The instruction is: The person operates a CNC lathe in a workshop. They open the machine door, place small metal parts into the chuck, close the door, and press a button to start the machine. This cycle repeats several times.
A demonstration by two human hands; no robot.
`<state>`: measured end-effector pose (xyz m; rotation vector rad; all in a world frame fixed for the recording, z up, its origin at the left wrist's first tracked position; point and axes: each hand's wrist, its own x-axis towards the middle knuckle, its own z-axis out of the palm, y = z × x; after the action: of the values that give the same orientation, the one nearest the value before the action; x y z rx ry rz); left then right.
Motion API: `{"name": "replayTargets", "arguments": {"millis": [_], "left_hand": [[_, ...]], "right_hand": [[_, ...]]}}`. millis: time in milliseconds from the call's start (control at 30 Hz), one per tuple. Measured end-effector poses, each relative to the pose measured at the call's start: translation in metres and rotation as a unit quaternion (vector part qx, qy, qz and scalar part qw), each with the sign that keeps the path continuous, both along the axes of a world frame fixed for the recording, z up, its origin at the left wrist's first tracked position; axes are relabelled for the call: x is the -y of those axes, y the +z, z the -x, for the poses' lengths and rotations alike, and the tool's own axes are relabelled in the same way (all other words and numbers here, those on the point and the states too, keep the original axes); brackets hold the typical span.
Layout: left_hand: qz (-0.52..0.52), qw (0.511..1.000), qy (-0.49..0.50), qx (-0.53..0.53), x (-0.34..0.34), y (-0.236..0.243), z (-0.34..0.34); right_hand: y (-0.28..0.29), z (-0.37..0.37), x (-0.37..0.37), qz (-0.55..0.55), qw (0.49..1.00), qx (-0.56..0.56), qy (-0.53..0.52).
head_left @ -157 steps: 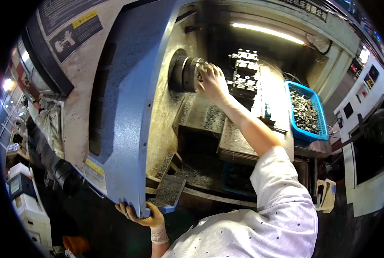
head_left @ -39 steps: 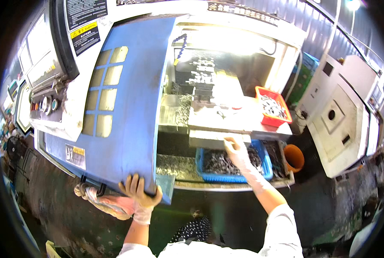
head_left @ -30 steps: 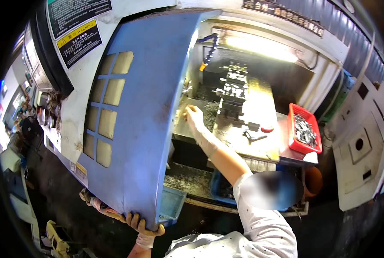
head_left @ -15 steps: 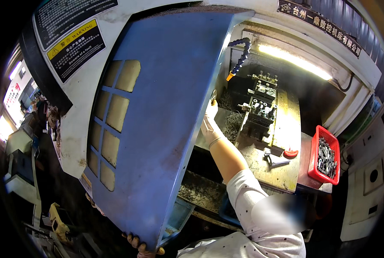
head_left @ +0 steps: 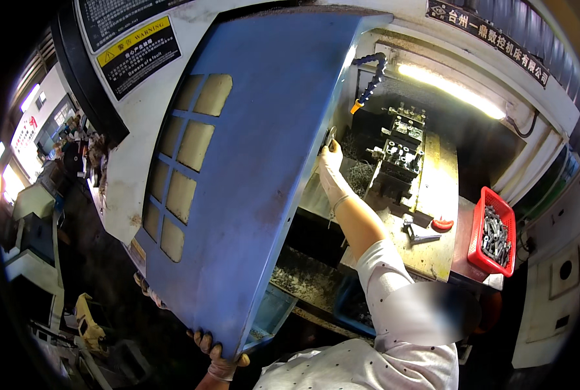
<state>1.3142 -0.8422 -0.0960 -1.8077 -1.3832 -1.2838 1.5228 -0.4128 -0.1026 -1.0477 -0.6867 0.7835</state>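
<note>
A large blue machine door (head_left: 238, 182) with small window panes stands tilted across the middle of the view. My left hand (head_left: 148, 292), in a soiled glove, curls at its lower left edge, partly hidden behind the panel. Lower down, my right hand (head_left: 217, 357) grips the bottom corner, with dark-stained fingers and thumb around the metal. A co-worker in a dotted pale shirt (head_left: 342, 364) reaches up along the door's right side. That person's gloved hand (head_left: 331, 158) is at a round handle (head_left: 331, 135) on the door's edge.
Inside the machine are metal tool blocks (head_left: 403, 156), a jointed coolant hose (head_left: 372, 84) and a lamp tube (head_left: 451, 90). A dark tool (head_left: 423, 238) lies on the ledge, beside a red item (head_left: 442, 224). Metal parts fill a red basket (head_left: 512, 244) to the right.
The view has shifted, so the door and machine sit farther right in it. More of my right hand and its wrist shows. Both my hands remain on the door; the co-worker's hand stays by the handle.
</note>
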Motion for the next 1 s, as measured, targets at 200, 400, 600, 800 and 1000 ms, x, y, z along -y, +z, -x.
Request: {"name": "replayTargets", "arguments": {"millis": [200, 400, 600, 800, 1000], "left_hand": [[-0.019, 0.999, 0.015, -0.025, 0.006, -0.009, 0.005], [-0.005, 1.0, 0.011, -0.011, 0.009, -0.01, 0.005], [-0.001, 1.0, 0.014, -0.018, 0.009, -0.004, 0.005], [0.006, 1.0, 0.016, -0.019, 0.006, 0.0, 0.005], [0.007, 0.999, 0.024, -0.024, 0.013, -0.003, 0.004]], "right_hand": [[-0.001, 0.026, -0.01, 0.067, 0.989, -0.012, -0.131], [0.0, 0.01, 0.001, 0.041, 0.989, 0.041, -0.135], [0.014, 0.012, 0.014, 0.114, 0.985, 0.05, -0.121], [0.03, -0.013, 0.016, 0.197, 0.974, 0.011, 0.108], [0.017, -0.01, 0.01, -0.024, 0.993, 0.008, 0.113]]}}
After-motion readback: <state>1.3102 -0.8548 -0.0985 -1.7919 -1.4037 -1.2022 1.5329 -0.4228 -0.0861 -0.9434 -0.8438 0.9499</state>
